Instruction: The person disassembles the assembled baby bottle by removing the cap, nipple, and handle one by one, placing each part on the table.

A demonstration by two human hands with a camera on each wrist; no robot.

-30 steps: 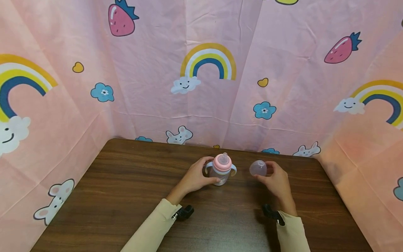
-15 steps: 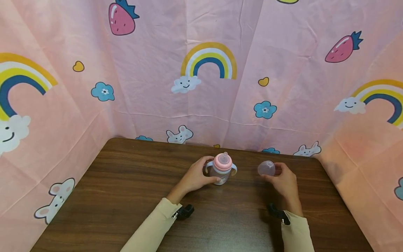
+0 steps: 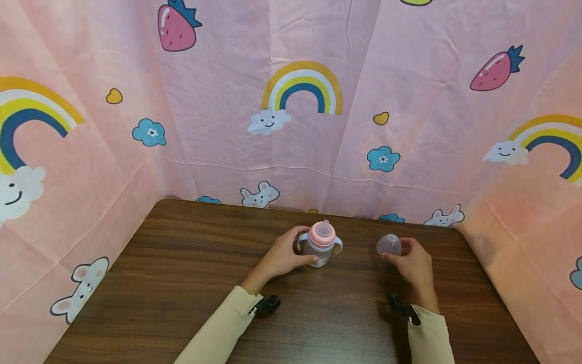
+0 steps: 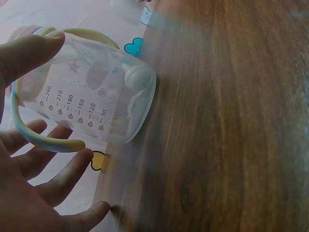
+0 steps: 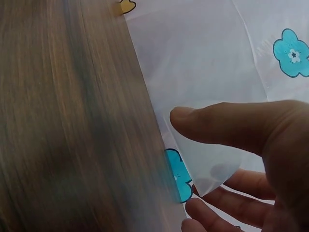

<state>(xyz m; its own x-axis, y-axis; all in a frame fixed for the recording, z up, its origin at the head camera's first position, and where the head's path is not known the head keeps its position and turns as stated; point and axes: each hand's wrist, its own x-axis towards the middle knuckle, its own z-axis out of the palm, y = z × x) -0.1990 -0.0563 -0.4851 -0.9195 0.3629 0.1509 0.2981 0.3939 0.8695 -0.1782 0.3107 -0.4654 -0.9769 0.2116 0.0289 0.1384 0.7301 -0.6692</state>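
Observation:
A clear baby bottle with a pink collar, a clear nipple and two pale curved handles stands upright on the table. My left hand grips it from the left, thumb across the front and fingers behind. Seen from the left wrist, the bottle carries a printed measuring scale, and a small white ball lies inside near its base. To the right, my right hand pinches a translucent domed cap between thumb and fingers. In the right wrist view the cap shows between thumb and fingers, close to the table.
Both hands are over a dark wood-grain table. A pink cloth printed with rainbows, strawberries and flowers hangs behind the table's back edge and along both sides. Each wrist wears a black band.
My right hand has moved a short way to the right with the cap, widening the gap to the bottle. The left hand and the bottle have stayed in place.

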